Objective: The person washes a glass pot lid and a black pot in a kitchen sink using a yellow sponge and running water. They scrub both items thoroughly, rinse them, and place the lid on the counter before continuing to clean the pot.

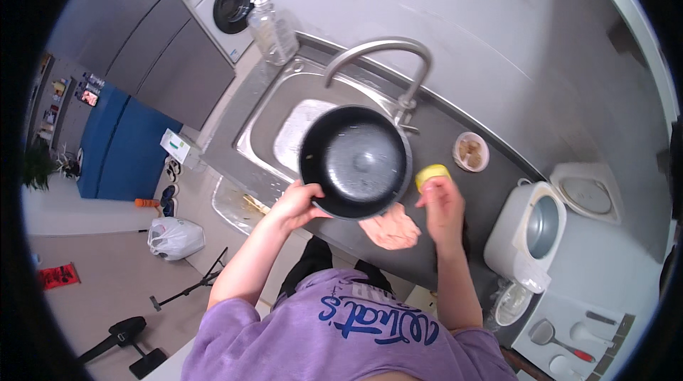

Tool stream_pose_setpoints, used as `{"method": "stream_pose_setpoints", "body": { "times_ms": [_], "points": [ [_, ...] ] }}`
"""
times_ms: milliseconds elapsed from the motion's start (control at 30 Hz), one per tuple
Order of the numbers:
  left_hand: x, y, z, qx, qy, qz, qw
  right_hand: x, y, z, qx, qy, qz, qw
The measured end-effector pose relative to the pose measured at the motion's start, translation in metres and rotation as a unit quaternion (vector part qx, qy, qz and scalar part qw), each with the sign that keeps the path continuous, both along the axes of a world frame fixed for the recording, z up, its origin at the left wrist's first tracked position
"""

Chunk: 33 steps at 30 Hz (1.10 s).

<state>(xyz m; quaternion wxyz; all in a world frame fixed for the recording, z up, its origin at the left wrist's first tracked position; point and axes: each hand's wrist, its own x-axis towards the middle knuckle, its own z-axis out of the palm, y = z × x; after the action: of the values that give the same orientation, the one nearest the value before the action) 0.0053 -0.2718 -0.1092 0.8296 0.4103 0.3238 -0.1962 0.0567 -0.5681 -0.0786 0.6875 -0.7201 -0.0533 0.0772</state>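
A round black pot (363,159) is tilted so that its wet inside faces me, over the right part of the steel sink (261,138). My left hand (299,206) grips its near left rim, thumb over the edge. To the right of the pot, my right hand (443,207) holds a yellow sponge (433,174) and does not touch the pot. A pinkish cloth (392,229) lies on the grey counter just below the pot. The curved faucet (379,46) stands behind it, its spout over the sink.
A small bowl with brown pieces (470,151) stands right of the faucet. Farther right is a white rice cooker (533,221) with its lid up. A clear pump bottle (268,29) stands at the sink's back left corner. A plastic-lined bin (235,205) adjoins the counter's front edge.
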Motion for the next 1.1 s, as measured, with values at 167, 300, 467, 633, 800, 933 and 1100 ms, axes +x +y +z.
{"method": "stream_pose_setpoints", "body": {
  "times_ms": [167, 300, 467, 633, 800, 933, 1100],
  "points": [
    [-0.015, 0.144, -0.029, 0.038, 0.02, 0.161, 0.986, 0.037, 0.12, -0.155, -0.158, 0.005, 0.2, 0.967],
    [-0.017, 0.219, -0.052, 0.06, 0.064, 0.224, 0.971, 0.075, 0.186, -0.28, -0.43, -0.019, 0.291, 0.854],
    [-0.024, 0.256, -0.066, 0.068, 0.077, 0.272, 0.957, 0.092, 0.233, -0.349, -0.528, -0.075, 0.368, 0.762],
    [-0.03, 0.268, -0.066, 0.079, 0.084, 0.287, 0.951, 0.151, 0.263, -0.364, -0.448, -0.156, 0.226, 0.851],
    [-0.034, 0.271, -0.067, 0.047, 0.092, 0.315, 0.943, 0.195, 0.261, -0.365, -0.415, -0.123, -0.055, 0.9],
    [-0.033, 0.274, -0.072, 0.023, 0.088, 0.322, 0.943, 0.191, 0.241, -0.381, -0.441, -0.112, -0.112, 0.883],
    [-0.028, 0.279, -0.08, 0.063, 0.101, 0.299, 0.947, 0.185, 0.244, -0.416, -0.475, -0.176, -0.092, 0.857]
  ]
}}
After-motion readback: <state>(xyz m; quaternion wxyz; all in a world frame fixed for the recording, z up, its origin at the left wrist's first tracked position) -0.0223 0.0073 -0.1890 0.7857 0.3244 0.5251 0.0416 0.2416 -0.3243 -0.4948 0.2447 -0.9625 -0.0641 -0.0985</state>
